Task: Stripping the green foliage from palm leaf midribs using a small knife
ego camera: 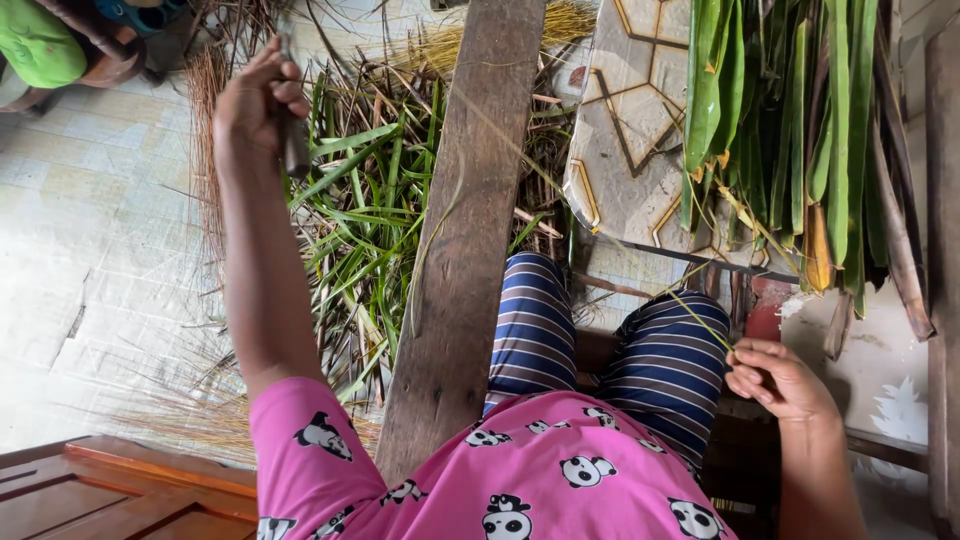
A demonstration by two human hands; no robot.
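Rough wood plank, glossy leaves.

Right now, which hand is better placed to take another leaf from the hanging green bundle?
Probably the right hand: it sits just below the green leaf bundle, pinching only a thin strip. The left hand is raised beyond the plank, gripping a dark tool.

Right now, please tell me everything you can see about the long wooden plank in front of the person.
The wooden plank is long, flat and narrow, of weathered grey-brown wood with rough grain. It slopes from the person's lap, beside the striped trousers, up and away over the pile of green leaf strips on the floor. A thin pale fibre runs across its face toward the right hand. Neither hand touches it.
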